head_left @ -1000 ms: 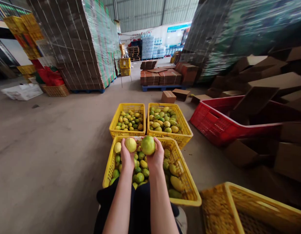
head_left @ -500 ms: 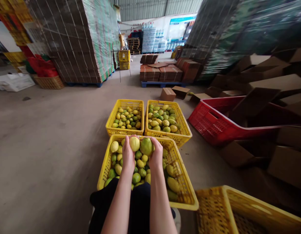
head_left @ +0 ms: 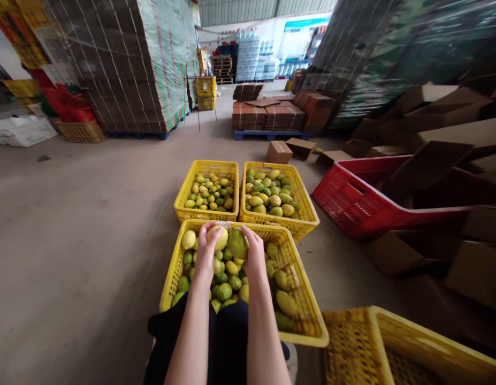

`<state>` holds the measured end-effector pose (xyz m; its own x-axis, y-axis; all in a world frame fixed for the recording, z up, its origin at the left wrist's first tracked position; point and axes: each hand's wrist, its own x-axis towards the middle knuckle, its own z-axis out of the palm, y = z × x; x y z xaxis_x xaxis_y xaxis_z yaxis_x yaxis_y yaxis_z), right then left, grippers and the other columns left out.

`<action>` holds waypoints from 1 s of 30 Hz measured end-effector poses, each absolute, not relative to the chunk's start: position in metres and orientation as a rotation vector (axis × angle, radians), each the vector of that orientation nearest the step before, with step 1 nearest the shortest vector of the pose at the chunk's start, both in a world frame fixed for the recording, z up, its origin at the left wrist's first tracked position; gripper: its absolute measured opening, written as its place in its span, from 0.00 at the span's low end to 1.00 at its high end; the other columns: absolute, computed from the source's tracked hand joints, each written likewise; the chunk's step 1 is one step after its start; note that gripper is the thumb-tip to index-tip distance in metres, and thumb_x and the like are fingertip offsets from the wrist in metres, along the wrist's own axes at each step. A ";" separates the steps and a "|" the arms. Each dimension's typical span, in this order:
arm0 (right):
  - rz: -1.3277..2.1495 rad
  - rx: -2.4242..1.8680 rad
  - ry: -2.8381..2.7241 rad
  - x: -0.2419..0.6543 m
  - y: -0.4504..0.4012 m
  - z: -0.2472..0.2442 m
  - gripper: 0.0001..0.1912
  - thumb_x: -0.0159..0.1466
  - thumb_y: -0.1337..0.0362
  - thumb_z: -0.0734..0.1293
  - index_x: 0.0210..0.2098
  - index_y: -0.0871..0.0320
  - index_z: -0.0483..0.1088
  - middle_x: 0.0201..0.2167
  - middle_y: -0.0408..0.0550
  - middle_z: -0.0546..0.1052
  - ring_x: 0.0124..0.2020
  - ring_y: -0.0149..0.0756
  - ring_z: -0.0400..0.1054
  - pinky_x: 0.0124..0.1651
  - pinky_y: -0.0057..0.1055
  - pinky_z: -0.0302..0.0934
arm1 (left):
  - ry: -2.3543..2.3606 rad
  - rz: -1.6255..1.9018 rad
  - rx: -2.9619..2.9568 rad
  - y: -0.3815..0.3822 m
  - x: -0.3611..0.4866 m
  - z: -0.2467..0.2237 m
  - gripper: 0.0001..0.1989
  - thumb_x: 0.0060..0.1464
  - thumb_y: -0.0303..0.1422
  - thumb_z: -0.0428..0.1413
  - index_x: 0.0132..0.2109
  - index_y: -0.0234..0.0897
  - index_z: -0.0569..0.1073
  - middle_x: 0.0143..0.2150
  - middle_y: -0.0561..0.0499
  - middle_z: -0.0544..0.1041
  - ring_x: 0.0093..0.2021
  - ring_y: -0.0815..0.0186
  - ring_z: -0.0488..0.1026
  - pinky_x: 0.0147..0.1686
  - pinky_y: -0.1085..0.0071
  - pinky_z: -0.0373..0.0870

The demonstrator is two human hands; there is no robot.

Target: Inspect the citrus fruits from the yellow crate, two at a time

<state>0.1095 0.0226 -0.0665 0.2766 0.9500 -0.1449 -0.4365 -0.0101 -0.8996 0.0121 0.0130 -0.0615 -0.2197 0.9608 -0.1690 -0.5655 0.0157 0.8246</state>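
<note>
My left hand (head_left: 207,247) is wrapped round a yellow lemon (head_left: 219,238), thumb over its near side. A greener lemon (head_left: 237,244) is held in my right hand (head_left: 253,249), fingers along its right side. Both fruits are side by side above the far part of a yellow plastic crate (head_left: 302,267). Inside that crate lie many loose lemons (head_left: 224,291), green to yellow, some hidden by my forearms. The crate stands right before my knees.
Two more yellow crates, left (head_left: 183,211) and right (head_left: 307,216), hold lemons just beyond. At the right are a red crate (head_left: 346,206), cardboard boxes (head_left: 478,267) and another yellow crate (head_left: 352,342). Wrapped pallet stacks (head_left: 111,69) and flattened cartons (head_left: 285,117) stand farther back.
Both lemons have turned in my hands. My left hand has shifted slightly left, and its fingers now reach over the yellow lemon. The view has shifted a little.
</note>
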 end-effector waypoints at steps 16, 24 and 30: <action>1.519 -0.912 -0.023 0.106 0.021 -0.059 0.11 0.54 0.56 0.63 0.29 0.58 0.66 0.19 0.41 0.72 0.19 0.32 0.68 0.23 0.28 0.64 | 0.935 1.357 0.207 0.014 0.008 -0.062 0.19 0.56 0.43 0.46 0.37 0.30 0.72 0.25 0.48 0.72 0.21 0.70 0.69 0.17 0.77 0.62; 1.409 -0.846 -0.006 0.100 0.018 -0.056 0.09 0.48 0.63 0.68 0.27 0.57 0.65 0.19 0.34 0.69 0.20 0.26 0.65 0.25 0.24 0.65 | 0.853 1.419 0.162 0.011 0.013 -0.060 0.11 0.52 0.37 0.52 0.35 0.33 0.71 0.24 0.51 0.71 0.19 0.72 0.68 0.18 0.79 0.63; 1.425 -0.867 -0.011 0.106 0.012 -0.049 0.08 0.51 0.61 0.67 0.27 0.59 0.66 0.18 0.38 0.71 0.18 0.28 0.66 0.23 0.26 0.65 | 0.772 1.398 0.057 0.014 0.020 -0.064 0.15 0.57 0.38 0.45 0.34 0.33 0.71 0.28 0.48 0.74 0.22 0.70 0.71 0.22 0.76 0.68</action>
